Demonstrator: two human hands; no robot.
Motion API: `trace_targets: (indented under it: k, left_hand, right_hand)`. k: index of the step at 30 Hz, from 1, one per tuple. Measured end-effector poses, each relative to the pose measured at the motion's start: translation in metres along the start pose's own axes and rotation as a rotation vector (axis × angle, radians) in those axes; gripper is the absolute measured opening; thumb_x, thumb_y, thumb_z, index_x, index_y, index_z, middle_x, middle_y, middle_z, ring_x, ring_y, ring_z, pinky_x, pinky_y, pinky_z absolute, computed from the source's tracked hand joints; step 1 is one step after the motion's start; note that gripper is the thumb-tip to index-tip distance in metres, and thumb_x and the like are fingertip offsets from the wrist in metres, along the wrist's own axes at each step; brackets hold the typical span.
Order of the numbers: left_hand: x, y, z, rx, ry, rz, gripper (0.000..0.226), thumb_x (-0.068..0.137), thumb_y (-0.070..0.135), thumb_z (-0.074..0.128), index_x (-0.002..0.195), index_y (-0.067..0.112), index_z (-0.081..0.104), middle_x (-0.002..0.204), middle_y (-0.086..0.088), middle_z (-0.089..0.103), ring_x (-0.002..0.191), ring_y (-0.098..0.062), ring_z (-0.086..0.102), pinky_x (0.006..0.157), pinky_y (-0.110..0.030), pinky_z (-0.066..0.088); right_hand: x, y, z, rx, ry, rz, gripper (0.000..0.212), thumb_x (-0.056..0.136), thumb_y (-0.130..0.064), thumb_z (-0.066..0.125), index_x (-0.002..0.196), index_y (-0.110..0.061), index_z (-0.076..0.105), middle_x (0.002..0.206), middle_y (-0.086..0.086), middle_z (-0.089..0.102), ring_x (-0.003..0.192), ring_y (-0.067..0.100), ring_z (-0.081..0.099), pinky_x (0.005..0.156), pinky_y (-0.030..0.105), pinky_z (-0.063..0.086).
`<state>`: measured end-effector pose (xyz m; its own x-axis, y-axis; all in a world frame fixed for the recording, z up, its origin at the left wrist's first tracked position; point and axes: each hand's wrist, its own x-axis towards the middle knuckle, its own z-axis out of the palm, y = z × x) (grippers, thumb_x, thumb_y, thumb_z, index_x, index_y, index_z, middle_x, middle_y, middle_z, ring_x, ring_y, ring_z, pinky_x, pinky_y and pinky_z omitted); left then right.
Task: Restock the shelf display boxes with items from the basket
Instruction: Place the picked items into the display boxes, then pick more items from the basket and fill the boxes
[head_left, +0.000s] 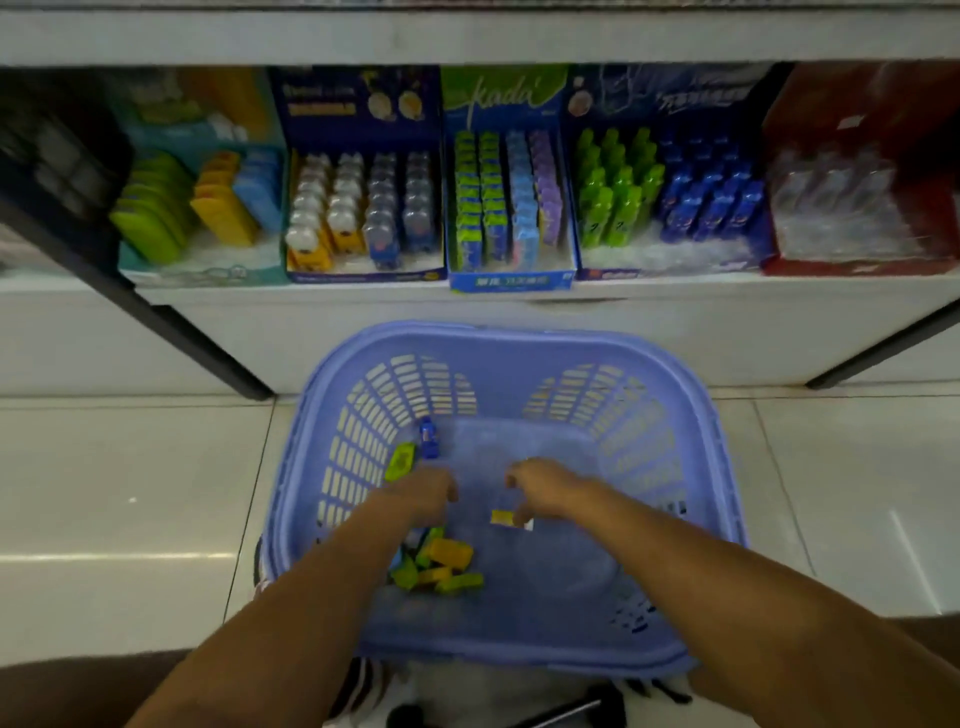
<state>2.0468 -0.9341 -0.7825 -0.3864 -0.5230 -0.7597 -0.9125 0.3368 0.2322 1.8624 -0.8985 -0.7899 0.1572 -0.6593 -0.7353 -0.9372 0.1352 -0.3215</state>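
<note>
Both hands are down in the basket (524, 343), which looks nearly emptied. The left hand (423, 493) is curled over a green pack (401, 460), with a blue item (427, 436) just beyond it. The right hand (540, 491) pinches a small yellow pack (503, 517), as far as the blur allows. A few yellow and green packs (441, 566) remain under the left wrist. Ahead, the display boxes (511, 280) on the shelf look mostly full.

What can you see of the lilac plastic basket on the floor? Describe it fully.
The lilac plastic basket is rectangular with rounded corners, a thick rolled rim and slotted walls. It sits upright on pale floor tiles below the shelf. Few items remain: a heap of small yellow and green packs and a blue one. Both hands reach inside.
</note>
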Motion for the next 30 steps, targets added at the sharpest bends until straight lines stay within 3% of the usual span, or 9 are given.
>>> trace_targets:
  k: [6,12,16,20,22,24,26,28,30]
  left_hand:
    - [0.015,-0.028,0.018,-0.004,0.192,-0.193,0.037,0.099,0.009,0.037,0.134,-0.003,0.044,0.135,-0.022,0.049,0.123,-0.033,0.048,0.098,-0.034,0.038]
    - [0.036,-0.029,0.015,-0.273,0.4,-0.35,0.036,0.098,0.004,0.032,0.133,-0.002,0.037,0.137,-0.019,0.041,0.126,-0.031,0.041,0.105,-0.034,0.031]
    - [0.046,-0.027,0.015,-0.28,0.349,-0.449,0.036,0.099,0.006,0.033,0.133,-0.004,0.034,0.136,-0.019,0.039,0.127,-0.031,0.04,0.103,-0.035,0.037]
    - [0.053,-0.028,0.021,-0.403,0.41,-0.453,0.043,0.099,0.011,0.035,0.139,-0.004,0.03,0.139,-0.015,0.034,0.13,-0.03,0.037,0.105,-0.033,0.037]
    - [0.054,-0.027,0.019,-0.413,0.357,-0.465,0.046,0.098,0.014,0.039,0.14,-0.003,0.03,0.141,-0.017,0.035,0.129,-0.031,0.038,0.104,-0.034,0.038]
    - [0.052,-0.027,0.015,-0.449,0.296,-0.454,0.05,0.095,0.02,0.049,0.137,-0.003,0.034,0.138,-0.02,0.041,0.125,-0.034,0.045,0.101,-0.037,0.04]
    - [0.049,-0.024,0.009,-0.542,0.243,-0.442,0.046,0.095,0.024,0.049,0.132,-0.004,0.044,0.134,-0.021,0.048,0.121,-0.034,0.05,0.098,-0.038,0.042]
    - [0.047,-0.024,0.005,-0.669,0.239,-0.441,0.038,0.098,0.02,0.041,0.124,-0.004,0.055,0.128,-0.023,0.056,0.117,-0.035,0.053,0.094,-0.036,0.043]
    - [0.041,-0.024,-0.001,-0.821,0.203,-0.436,0.035,0.097,0.019,0.043,0.118,-0.005,0.058,0.12,-0.027,0.059,0.106,-0.035,0.058,0.08,-0.036,0.046]
  right_hand:
    - [0.027,0.003,0.048,-0.244,0.013,-0.076,0.059,0.084,-0.016,0.067,0.134,-0.004,0.039,0.133,0.02,0.049,0.122,0.035,0.05,0.098,0.04,0.04]
    - [0.039,-0.029,0.043,0.044,-0.032,-0.154,0.031,0.093,-0.013,0.051,0.122,-0.005,0.058,0.131,0.018,0.052,0.122,0.03,0.048,0.098,0.029,0.036]
    - [0.044,-0.046,0.046,0.127,-0.128,-0.132,0.018,0.087,-0.025,0.06,0.077,-0.013,0.052,0.105,0.02,0.06,0.093,0.025,0.055,0.074,0.029,0.039]
    - [0.044,-0.048,0.054,0.075,-0.213,-0.167,0.028,0.085,-0.029,0.068,0.096,-0.004,0.063,0.111,0.02,0.062,0.092,0.021,0.053,0.075,0.03,0.038]
    - [0.046,-0.047,0.058,0.065,-0.188,-0.156,0.017,0.088,-0.025,0.064,0.077,-0.013,0.06,0.111,0.018,0.064,0.099,0.023,0.058,0.073,0.026,0.035]
    - [0.047,-0.045,0.062,0.069,-0.201,-0.125,0.03,0.091,-0.021,0.059,0.064,-0.024,0.047,0.101,0.012,0.067,0.105,0.022,0.057,0.072,0.021,0.032]
    - [0.044,-0.043,0.062,0.114,-0.204,-0.118,0.016,0.092,-0.023,0.058,0.077,-0.019,0.059,0.1,0.01,0.067,0.106,0.022,0.058,0.081,0.024,0.038]
    - [0.042,-0.04,0.063,0.116,-0.176,-0.125,0.024,0.091,-0.032,0.059,0.095,-0.009,0.067,0.107,0.014,0.064,0.103,0.023,0.059,0.086,0.027,0.043]
    - [0.037,-0.038,0.061,0.128,-0.17,-0.134,0.03,0.085,-0.039,0.061,0.086,-0.01,0.067,0.093,0.012,0.064,0.09,0.017,0.054,0.079,0.021,0.044]
